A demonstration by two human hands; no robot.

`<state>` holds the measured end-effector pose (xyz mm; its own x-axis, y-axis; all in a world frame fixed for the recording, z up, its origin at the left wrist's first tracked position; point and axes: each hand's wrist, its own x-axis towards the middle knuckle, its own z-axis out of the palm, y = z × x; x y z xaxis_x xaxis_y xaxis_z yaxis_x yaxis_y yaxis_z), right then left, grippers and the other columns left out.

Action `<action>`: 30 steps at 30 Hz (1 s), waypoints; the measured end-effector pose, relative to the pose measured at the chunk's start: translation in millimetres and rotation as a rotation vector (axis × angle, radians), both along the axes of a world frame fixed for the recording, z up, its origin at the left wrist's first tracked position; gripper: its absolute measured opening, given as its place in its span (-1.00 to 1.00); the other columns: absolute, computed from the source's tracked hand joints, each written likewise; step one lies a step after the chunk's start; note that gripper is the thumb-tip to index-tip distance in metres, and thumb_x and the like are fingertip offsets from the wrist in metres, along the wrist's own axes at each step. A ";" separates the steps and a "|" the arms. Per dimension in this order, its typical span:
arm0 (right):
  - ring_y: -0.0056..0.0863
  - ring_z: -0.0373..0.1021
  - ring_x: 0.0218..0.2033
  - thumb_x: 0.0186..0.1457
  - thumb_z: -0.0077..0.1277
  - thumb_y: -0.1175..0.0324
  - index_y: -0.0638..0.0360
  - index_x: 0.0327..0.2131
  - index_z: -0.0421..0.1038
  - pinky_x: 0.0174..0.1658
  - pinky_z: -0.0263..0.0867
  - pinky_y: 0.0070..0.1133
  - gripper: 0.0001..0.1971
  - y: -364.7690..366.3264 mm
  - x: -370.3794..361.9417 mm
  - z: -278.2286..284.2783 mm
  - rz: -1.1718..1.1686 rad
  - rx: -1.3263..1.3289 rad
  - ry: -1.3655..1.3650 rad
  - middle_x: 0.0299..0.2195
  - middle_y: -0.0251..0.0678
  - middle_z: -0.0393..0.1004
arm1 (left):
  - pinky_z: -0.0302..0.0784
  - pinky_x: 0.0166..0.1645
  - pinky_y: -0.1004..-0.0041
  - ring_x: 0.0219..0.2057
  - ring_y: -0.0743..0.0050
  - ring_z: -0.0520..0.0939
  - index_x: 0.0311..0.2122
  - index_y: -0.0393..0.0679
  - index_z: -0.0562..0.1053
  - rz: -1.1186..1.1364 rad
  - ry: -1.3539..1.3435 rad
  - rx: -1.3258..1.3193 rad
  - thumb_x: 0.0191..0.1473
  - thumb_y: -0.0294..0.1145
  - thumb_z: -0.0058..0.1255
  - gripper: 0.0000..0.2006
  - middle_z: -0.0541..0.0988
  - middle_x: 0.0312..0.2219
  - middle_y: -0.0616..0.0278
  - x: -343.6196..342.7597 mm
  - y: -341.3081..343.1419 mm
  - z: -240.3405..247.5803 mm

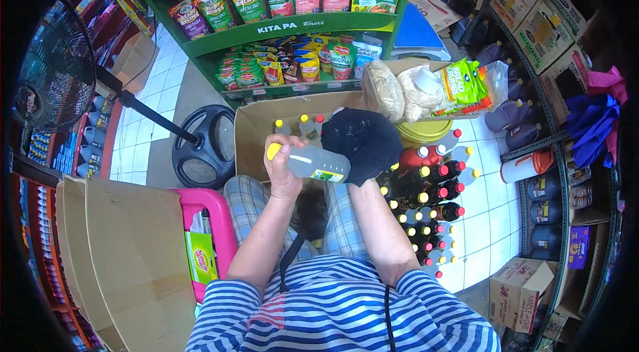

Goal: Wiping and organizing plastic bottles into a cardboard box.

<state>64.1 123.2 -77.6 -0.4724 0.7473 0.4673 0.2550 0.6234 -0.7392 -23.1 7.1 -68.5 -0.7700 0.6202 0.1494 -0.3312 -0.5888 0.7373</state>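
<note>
My left hand (285,175) is closed round the neck end of a plastic bottle (311,162) with a yellow cap and colourless contents. The bottle lies tilted across in front of me, its base to the right. A black cloth (363,142) covers most of my right hand (365,187) and touches the base end of the bottle; the fingers under it are hidden. Just beyond, several bottles with yellow or red caps (308,127) stand in an open cardboard box (266,112).
Several capped bottles of dark and colourless liquid (426,212) stand on the floor at right. A carton of bagged goods (432,95) is at the far right of the box. A green shelf (233,36), a fan base (200,142), a pink container (223,219) and cardboard (133,252) surround me.
</note>
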 end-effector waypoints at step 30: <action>-0.45 0.35 -0.29 -0.12 -0.06 0.35 0.08 -0.44 0.45 -0.25 0.25 -0.52 -0.87 -21.9 23.1 26.7 0.150 -0.706 0.964 -0.41 -0.38 0.42 | -0.19 0.17 -0.01 0.11 0.07 0.15 -0.60 0.02 0.40 0.004 1.540 -0.088 -0.41 -0.16 0.21 -0.75 0.33 -0.02 0.20 59.3 -12.2 27.7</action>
